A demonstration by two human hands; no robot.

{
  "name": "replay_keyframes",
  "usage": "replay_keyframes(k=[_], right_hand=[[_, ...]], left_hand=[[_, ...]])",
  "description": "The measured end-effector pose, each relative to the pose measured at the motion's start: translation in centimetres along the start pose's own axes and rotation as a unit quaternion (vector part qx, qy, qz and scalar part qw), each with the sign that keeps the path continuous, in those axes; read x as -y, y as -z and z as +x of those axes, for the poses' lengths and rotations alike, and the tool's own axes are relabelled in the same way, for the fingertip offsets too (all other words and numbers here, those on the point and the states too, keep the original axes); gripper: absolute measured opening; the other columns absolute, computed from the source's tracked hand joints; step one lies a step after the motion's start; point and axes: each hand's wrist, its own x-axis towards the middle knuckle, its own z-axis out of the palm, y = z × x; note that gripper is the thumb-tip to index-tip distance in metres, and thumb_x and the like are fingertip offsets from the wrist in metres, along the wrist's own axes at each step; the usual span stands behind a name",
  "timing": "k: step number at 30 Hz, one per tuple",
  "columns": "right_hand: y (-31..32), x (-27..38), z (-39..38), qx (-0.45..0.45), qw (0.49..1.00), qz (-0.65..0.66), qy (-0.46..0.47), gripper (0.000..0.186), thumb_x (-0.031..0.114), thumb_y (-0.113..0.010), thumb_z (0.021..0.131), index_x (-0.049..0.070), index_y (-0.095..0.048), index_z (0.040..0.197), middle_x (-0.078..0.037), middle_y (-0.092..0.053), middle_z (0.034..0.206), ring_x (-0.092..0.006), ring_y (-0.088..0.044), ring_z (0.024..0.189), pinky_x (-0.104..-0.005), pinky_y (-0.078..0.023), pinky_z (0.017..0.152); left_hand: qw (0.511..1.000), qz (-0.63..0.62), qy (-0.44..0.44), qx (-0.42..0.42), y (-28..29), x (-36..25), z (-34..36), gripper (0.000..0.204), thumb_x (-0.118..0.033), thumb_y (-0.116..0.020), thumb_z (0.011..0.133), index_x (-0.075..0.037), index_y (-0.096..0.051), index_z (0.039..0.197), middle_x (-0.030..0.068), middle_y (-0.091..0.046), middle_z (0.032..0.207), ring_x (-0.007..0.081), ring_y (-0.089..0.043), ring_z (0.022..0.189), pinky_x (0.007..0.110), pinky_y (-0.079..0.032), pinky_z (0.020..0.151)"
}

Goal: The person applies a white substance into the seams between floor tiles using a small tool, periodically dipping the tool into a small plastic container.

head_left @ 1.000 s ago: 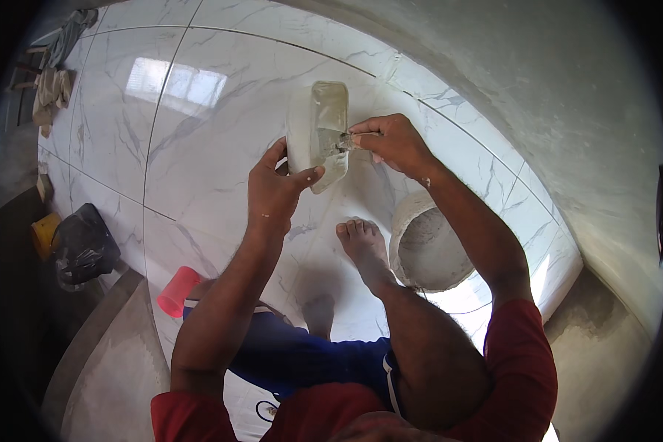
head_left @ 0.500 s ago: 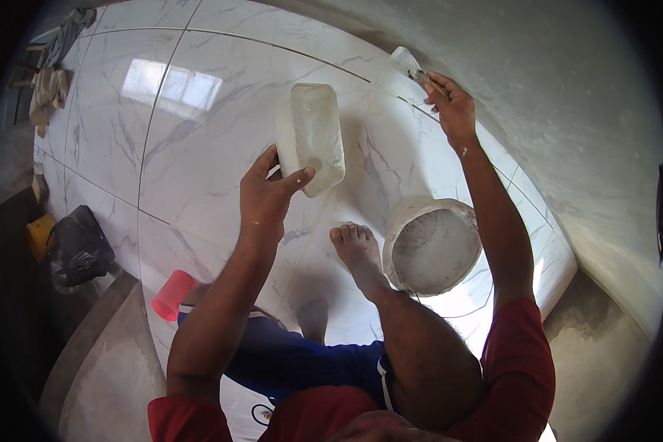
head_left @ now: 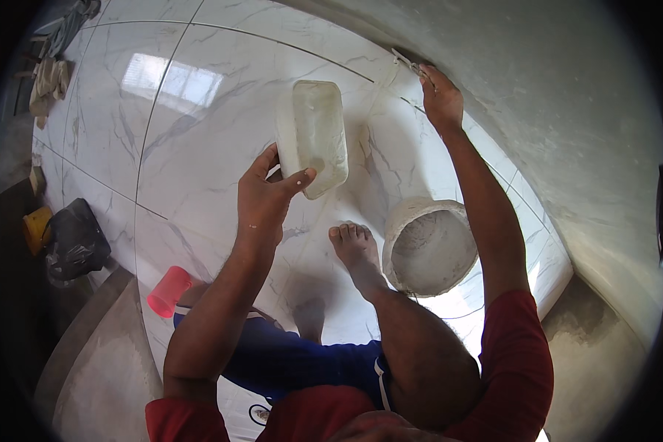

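My left hand (head_left: 267, 190) grips a whitish rectangular plastic tub (head_left: 320, 140) by its near-left side, thumb over the rim and fingers beneath. A thin pale residue coats the tub's inside. Farther off to the right, my right hand (head_left: 440, 99) is closed around a putty knife (head_left: 405, 59). Its blade now appears nearly edge-on, close to where the tiled floor meets the grey wall. Whether the blade touches the wall or the floor, I cannot tell. Most of the handle is hidden by my fingers.
A round bucket (head_left: 394, 247) crusted with pale material stands beside my right foot, partly behind my forearm. The plastered wall (head_left: 538, 96) runs along the right. A pink cup (head_left: 169, 290), a black plastic bag (head_left: 77, 239) and a yellow container (head_left: 37, 228) lie at left.
My right hand has shifted slightly left and away from me and turned, so the putty knife's blade went from broadside to nearly edge-on. The left hand and tub have barely moved.
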Motion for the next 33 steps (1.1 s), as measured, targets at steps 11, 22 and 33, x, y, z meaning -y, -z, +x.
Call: replay_keyframes(k=[11, 22, 33], right_hand=[[0.3, 0.3, -0.4, 0.011, 0.997, -0.064, 0.046, 0.029, 0.01, -0.067, 0.094, 0.01, -0.07, 0.122, -0.01, -0.071, 0.125, -0.0328, -0.069, 0.107, -0.0428, -0.056, 0.094], [0.7, 1.6, 0.7, 0.022, 0.982, -0.123, 0.139, 0.032, 0.003, -0.065, 0.09, 0.013, -0.071, 0.12, -0.005, -0.072, 0.121, -0.0288, -0.069, 0.093, -0.0398, -0.06, 0.083], [1.0, 2.1, 0.1, 0.025, 0.953, -0.227, 0.198, 0.023, 0.006, -0.065, 0.091, 0.01, -0.072, 0.113, -0.001, -0.072, 0.113, -0.0232, -0.066, 0.08, -0.0369, -0.061, 0.071]], left_hand=[[1.0, -0.012, -0.001, 0.006, -0.3, -0.4, -0.4, 0.071, 0.005, -0.079, 0.081, 0.011, -0.049, 0.144, 0.0221, -0.062, 0.13, 0.0277, -0.067, 0.116, 0.035, -0.051, 0.1], [1.0, 0.003, -0.002, 0.015, -0.3, -0.3, -0.3, 0.07, 0.004, -0.08, 0.081, 0.012, -0.048, 0.144, 0.0221, -0.062, 0.129, 0.0276, -0.066, 0.117, 0.035, -0.052, 0.098], [1.0, 0.009, 0.0, 0.01, -0.2, -0.3, -0.1, 0.071, 0.003, -0.08, 0.081, 0.011, -0.049, 0.144, 0.0215, -0.063, 0.128, 0.0265, -0.067, 0.116, 0.035, -0.051, 0.1]])
